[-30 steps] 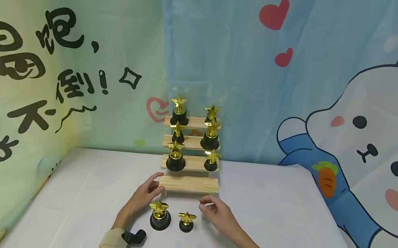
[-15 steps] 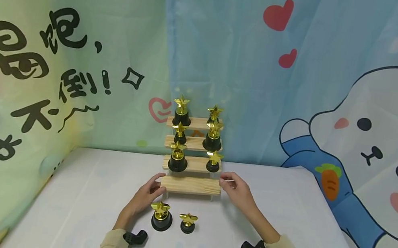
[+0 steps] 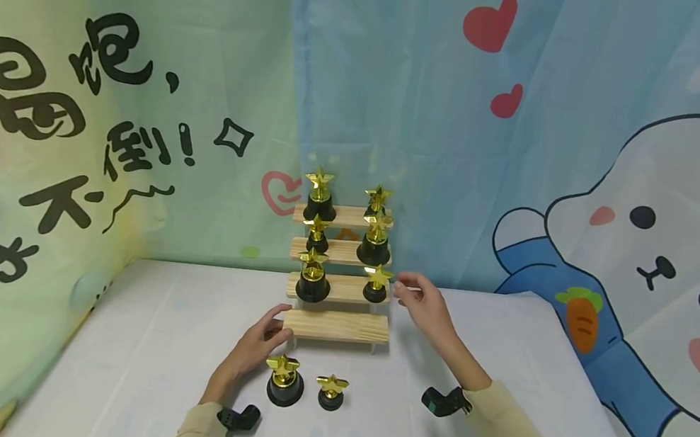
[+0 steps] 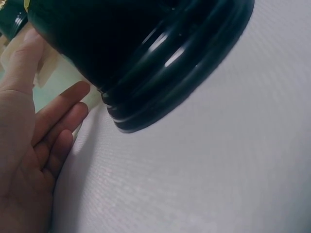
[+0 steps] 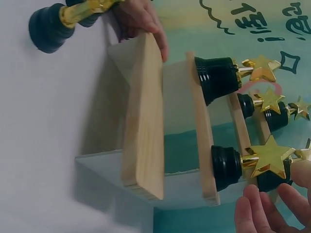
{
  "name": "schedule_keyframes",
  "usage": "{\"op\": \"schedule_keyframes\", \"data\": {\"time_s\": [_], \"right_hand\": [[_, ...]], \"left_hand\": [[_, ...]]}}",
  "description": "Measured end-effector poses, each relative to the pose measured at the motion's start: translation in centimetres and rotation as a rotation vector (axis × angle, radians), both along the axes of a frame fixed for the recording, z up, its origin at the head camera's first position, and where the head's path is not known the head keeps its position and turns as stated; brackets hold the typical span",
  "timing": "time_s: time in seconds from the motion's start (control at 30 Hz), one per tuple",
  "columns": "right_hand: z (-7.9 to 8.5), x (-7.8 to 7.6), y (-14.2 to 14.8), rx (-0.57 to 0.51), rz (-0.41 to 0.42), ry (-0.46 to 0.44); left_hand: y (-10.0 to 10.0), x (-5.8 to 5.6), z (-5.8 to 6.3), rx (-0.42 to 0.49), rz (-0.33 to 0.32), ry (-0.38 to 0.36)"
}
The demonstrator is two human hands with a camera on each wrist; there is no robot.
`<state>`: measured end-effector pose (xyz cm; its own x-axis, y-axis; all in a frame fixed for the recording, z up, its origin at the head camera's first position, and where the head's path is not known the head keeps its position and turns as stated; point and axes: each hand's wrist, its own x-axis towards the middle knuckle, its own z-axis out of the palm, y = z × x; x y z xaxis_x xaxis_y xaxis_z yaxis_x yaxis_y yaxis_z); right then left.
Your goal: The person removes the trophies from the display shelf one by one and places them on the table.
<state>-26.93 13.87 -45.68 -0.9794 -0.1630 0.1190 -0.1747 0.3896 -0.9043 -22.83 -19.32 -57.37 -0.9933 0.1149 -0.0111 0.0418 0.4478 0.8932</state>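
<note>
A tiered wooden display stand (image 3: 336, 326) carries star trophies on its upper three shelves, two per shelf. My left hand (image 3: 256, 344) is at the left end of the lowest shelf, thumb at its front edge and fingers behind, holding it. My right hand (image 3: 426, 308) is beside the right end of the second shelf from the bottom, close to a small star trophy (image 3: 376, 285). Its fingers (image 5: 252, 208) are loosely bent around air; contact with the trophy cannot be made out. In the left wrist view, a large black trophy base (image 4: 146, 63) hides part of the shelf.
A larger star trophy (image 3: 285, 385) and a smaller star trophy (image 3: 331, 394) stand on the white-covered table (image 3: 136, 367) in front of the stand. A printed cloth backdrop (image 3: 363, 92) hangs close behind. Each wrist wears a black camera (image 3: 239, 418).
My right hand has moved up and right, from in front of the lowest shelf, past its right end, to beside the second shelf. My left hand stays at the lowest shelf's end.
</note>
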Motion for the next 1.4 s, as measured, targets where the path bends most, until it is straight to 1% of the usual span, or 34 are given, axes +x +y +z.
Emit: {"op": "schedule_keyframes", "data": {"time_s": [0.27, 0.5, 0.57, 0.6, 0.73, 0.8, 0.83, 0.9, 1.07, 1.27, 1.4], "right_hand": [[0.8, -0.6, -0.6, -0.044, 0.018, -0.044], [1.2, -1.0, -1.0, -0.071, 0.026, -0.044], [1.1, -1.1, -1.1, -0.071, 0.025, -0.041], [1.1, -1.1, -1.2, -0.067, 0.023, -0.040], [0.8, -1.4, -1.3, -0.059, 0.022, -0.035], [0.7, -1.5, -1.3, -0.050, 0.021, -0.032], [0.7, -1.5, -1.3, -0.045, 0.022, -0.028], [0.6, -1.5, -1.3, -0.025, 0.018, -0.020], [0.5, -1.4, -1.4, 0.020, 0.008, -0.019], [0.4, -1.5, -1.4, 0.011, 0.025, -0.034], [0.5, -1.5, -1.4, 0.010, 0.030, -0.041]], "left_hand": [[-0.1, -0.1, -0.1, -0.001, 0.002, 0.002], [0.0, -0.1, -0.5, 0.008, 0.017, 0.002], [0.3, 0.3, 0.3, 0.007, 0.014, -0.001], [0.4, 0.4, 0.5, 0.006, 0.016, -0.003], [0.4, 0.4, 0.5, 0.004, 0.024, -0.011], [0.2, 0.0, -0.3, 0.005, 0.028, -0.005], [0.1, 0.0, -0.5, 0.005, 0.024, -0.001], [0.0, 0.0, -0.4, 0.002, 0.017, 0.003], [0.1, -0.1, -0.6, -0.003, 0.024, 0.002], [0.3, -0.2, -0.8, 0.027, 0.037, 0.012], [0.2, -0.2, -0.8, 0.014, 0.031, 0.013]]}}
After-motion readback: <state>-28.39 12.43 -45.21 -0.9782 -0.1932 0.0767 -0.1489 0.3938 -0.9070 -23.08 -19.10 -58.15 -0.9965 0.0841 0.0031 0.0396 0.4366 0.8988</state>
